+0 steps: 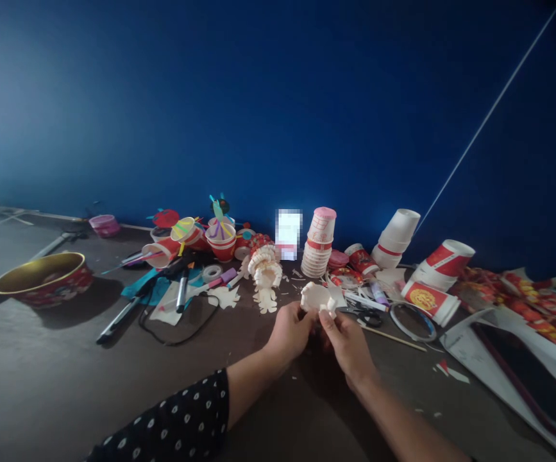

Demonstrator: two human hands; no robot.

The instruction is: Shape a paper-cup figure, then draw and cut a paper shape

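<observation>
"What could go wrong for us on this desk [47, 385]?"

"Mostly crowding, we think. The cup stack [317, 244] stands upright behind our work, so a forward knock from our knuckles could topple it."

"And the ruffled paper shape [265, 276], to our left?"

"It looks flimsy. If our left hand [291, 329] swung sideways, we could crush its curls. The thin stick [392, 337] beside our right hand [353, 353] might roll if we brushed it."

"Where is our white paper piece [317, 296]?"

"Between our hands, held just in front of the cup stack. It seems thin, so too much pinch or an uneven pull could crease or tear it."

"How are our fingers?"

"On both hands they're closed around its near edge, gripping it. Our right thumb presses near the lower right corner; the left fingers hold the lower left. We can't tell how the hidden fingertips behind it sit."
</observation>
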